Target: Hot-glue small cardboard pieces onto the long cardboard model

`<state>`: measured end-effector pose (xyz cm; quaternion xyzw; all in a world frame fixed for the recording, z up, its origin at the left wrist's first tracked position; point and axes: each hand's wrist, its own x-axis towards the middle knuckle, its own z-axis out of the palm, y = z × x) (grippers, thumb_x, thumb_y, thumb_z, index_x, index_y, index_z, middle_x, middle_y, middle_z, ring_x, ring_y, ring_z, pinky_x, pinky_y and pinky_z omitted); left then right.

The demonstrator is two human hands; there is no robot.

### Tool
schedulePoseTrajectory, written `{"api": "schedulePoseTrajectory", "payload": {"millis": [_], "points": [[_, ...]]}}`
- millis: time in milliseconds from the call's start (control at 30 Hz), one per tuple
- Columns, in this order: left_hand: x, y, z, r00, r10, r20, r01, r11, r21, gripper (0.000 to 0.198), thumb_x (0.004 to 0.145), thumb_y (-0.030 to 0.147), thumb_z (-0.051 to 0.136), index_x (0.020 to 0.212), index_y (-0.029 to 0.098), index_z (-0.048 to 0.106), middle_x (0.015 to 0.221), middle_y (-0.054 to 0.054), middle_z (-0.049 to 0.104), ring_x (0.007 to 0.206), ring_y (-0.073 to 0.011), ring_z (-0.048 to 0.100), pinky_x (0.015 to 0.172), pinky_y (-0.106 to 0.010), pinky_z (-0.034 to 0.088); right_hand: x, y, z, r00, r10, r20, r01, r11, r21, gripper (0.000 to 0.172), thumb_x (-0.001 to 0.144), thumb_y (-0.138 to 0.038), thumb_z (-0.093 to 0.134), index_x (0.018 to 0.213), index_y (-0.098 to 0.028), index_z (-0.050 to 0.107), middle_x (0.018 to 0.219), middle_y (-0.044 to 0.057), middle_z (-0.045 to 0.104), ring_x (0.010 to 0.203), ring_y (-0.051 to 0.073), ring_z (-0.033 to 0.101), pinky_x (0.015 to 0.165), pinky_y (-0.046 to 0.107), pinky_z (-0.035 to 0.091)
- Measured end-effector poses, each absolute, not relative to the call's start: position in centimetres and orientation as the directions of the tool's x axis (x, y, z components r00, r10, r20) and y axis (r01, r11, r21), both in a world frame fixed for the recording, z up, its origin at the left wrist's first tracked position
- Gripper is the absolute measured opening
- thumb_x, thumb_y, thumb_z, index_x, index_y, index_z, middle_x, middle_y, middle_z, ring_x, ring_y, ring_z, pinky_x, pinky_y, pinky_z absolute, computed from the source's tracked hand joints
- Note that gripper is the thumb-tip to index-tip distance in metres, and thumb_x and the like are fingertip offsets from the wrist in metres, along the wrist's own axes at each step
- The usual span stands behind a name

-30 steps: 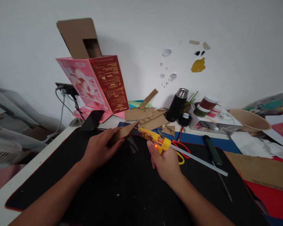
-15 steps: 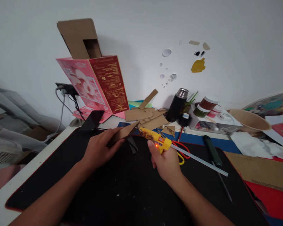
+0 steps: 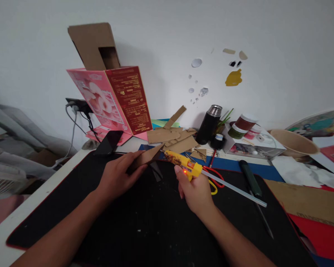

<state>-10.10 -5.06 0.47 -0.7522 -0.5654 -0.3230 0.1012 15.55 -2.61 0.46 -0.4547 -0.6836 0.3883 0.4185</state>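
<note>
Pinched in my left hand [image 3: 121,174] is a pointed piece of cardboard [image 3: 149,155], tilted up over the mat's back edge. My right hand [image 3: 196,191] is wrapped round a yellow hot glue gun [image 3: 180,160] with a glowing red light. A long whitish glue stick [image 3: 235,188] sticks out of its back end. The gun's nozzle is close to the cardboard's tip; whether they touch I cannot tell. Behind the gun lie scissors [image 3: 217,181] with red and yellow handles, partly hidden by my right hand.
A black mat [image 3: 144,230] covers the desk. Cardboard scraps [image 3: 183,142], a black thermos [image 3: 208,126] and paint jars [image 3: 241,128] stand at the back. A phone [image 3: 109,142] lies left, beside a pink box [image 3: 100,96]. A green-handled screwdriver-like tool [image 3: 250,178] rests at right.
The back end of the glue stick has shifted slightly to the left and up. Both hands keep nearly the same place and the same hold.
</note>
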Motion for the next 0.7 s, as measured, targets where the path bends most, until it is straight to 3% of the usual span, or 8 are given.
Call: {"api": "schedulePoseTrajectory", "payload": {"millis": [467, 700], "points": [[-10.24, -5.03, 0.14, 0.143, 0.782, 0.606, 0.921, -0.330, 0.209, 0.037, 0.103, 0.045, 0.058, 0.130, 0.020, 0.065, 0.108, -0.008, 0.082, 0.090, -0.0245, 0.079, 0.077, -0.033, 0.062, 15.42, -2.49, -0.09, -0.247, 0.954, 0.168, 0.241, 0.229, -0.943, 0.056, 0.100, -0.069, 0.054, 0.076, -0.021, 0.065, 0.040, -0.006, 0.048, 0.036, 0.014, 0.050, 0.041, 0.024, 0.038], [-10.19, -5.07, 0.23, 0.117, 0.805, 0.582, 0.927, -0.299, 0.227, 0.038, 0.102, 0.046, 0.057, 0.131, 0.022, 0.066, 0.107, -0.008, 0.082, 0.090, -0.0255, 0.080, 0.077, -0.033, 0.061, 15.41, -2.58, 0.24, -0.251, 0.944, 0.215, 0.252, 0.278, -0.927, 0.052, 0.101, -0.066, 0.054, 0.078, -0.022, 0.069, 0.039, -0.006, 0.048, 0.035, 0.015, 0.049, 0.040, 0.025, 0.040]]}}
